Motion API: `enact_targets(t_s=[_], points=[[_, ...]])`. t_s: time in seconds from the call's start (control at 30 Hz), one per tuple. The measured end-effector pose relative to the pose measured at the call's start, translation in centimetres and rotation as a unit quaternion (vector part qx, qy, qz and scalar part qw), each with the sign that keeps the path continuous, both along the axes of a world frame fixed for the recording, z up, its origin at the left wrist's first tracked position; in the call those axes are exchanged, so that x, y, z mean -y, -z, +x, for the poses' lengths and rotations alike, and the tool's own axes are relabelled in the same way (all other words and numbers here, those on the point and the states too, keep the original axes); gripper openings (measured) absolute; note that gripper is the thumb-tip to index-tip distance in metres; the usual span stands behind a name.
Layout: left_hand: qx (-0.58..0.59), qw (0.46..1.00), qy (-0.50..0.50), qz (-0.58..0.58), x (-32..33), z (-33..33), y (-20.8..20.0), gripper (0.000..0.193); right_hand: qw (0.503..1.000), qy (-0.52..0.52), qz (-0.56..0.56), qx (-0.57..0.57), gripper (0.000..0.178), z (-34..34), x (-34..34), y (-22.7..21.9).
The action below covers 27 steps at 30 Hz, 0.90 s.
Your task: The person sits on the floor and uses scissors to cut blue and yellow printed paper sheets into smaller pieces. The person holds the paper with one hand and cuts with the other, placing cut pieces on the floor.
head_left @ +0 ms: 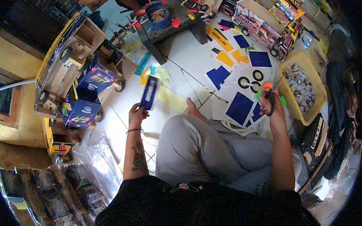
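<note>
My left hand (136,115) is raised over the floor left of my knee. It grips a dark blue sticker strip (148,94) with white lettering by its lower end, and the strip stands up tilted. Out to the right, my right hand (277,114) is closed round black-handled scissors (271,102); whether the blades are spread I cannot tell. Just beyond that hand lies an orange round thing (267,86), partly hidden. Beside it on the floor are several small black toy wheels (257,75) and dark blue sheets (239,108).
A yellow tub (295,104) of small pale pieces stands at the right. Wooden toy trucks (81,104) are stacked on the left, with others (258,23) at the far right. Ahead is a dark low stool (183,19) bearing a blue bowl (157,16). Clear plastic (99,167) lies near left.
</note>
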<state>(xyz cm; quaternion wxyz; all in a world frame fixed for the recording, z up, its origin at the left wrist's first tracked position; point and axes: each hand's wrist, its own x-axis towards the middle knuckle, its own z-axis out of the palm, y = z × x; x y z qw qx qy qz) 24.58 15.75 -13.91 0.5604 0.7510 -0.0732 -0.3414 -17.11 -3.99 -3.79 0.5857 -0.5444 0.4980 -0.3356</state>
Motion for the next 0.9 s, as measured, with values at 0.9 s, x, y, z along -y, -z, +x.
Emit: enact_targets(t_s=[0.9], points=[[0.259, 0.805, 0.53, 0.067, 13.4, -7.2, -3.0, 0.053, 0.997, 0.054, -0.03, 0.042, 0.035, -0.8, 1.3, 0.6]])
